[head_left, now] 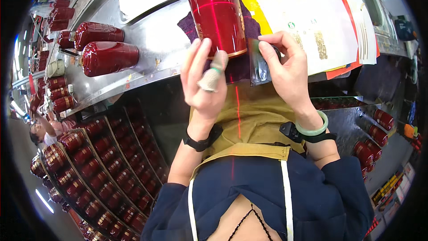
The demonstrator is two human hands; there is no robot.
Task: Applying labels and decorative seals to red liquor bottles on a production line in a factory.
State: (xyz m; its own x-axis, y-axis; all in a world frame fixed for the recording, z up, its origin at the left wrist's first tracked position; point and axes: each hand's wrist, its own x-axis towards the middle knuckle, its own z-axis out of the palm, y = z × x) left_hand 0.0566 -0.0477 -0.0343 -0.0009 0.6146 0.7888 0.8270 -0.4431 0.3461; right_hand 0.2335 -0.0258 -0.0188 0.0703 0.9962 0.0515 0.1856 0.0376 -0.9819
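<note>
A large glossy red bottle (pixel 216 13) lies on a dark purple cloth (pixel 252 29) at the table's front, its gold-rimmed base toward me. Red light lines cross its side. At the base's left edge is my left hand (pixel 203 80), fingers stretched out and apart, nothing visibly held. One of its fingers wears a beige wrapping with a green band. My right hand (pixel 285 60) is closed, thumb and fingers pinching a dark, shiny flat piece (pixel 259 64) just right of the base. The exact kind of this piece cannot be made out.
White sheets (pixel 307 22) with gold decals lie at the right over yellow and orange sheets. Two red bottles (pixel 110 58) rest on the metal table (pixel 156 40) at the left. Racks of red bottles (pixel 98 160) stand lower left, near another person (pixel 49 129). More bottles (pixel 365 151) are at right.
</note>
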